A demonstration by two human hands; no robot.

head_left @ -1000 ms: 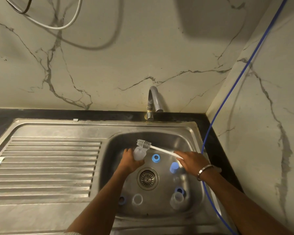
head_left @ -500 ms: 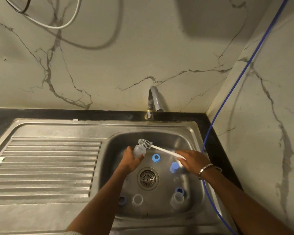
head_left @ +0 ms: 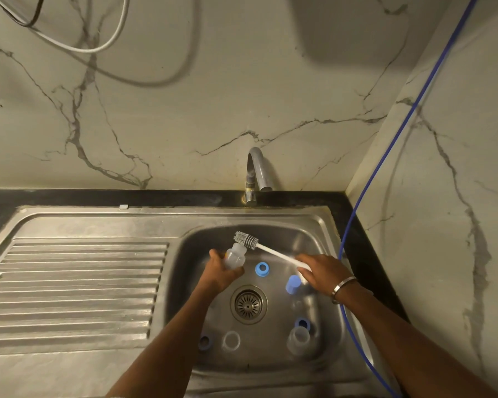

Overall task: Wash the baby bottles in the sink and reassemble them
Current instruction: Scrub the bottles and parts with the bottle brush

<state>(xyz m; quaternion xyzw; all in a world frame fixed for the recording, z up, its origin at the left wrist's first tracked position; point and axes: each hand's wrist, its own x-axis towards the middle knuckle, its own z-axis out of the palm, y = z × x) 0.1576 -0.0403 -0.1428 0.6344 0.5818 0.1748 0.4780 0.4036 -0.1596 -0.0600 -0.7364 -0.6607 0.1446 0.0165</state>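
Compared with before, we have lifted the brush [head_left: 246, 240] slightly above the bottle [head_left: 235, 255]. Our left hand [head_left: 223, 272] grips this bottle over the sink [head_left: 325, 225]; our right hand [head_left: 318, 271] holds the handle. We are scrubbing; next the bristles must enter the mouth.

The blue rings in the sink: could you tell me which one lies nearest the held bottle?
The blue ring just right of the left hand; the other two sit along the basin's near edge.

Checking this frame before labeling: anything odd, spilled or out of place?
Nothing broken or spilled. One oddity: a blue cable hangs down the wall and trails over the sink's right edge. Loose bottle parts lie in the basin, as expected mid-wash. The left hand holds a bottle; the right hand holds the brush.
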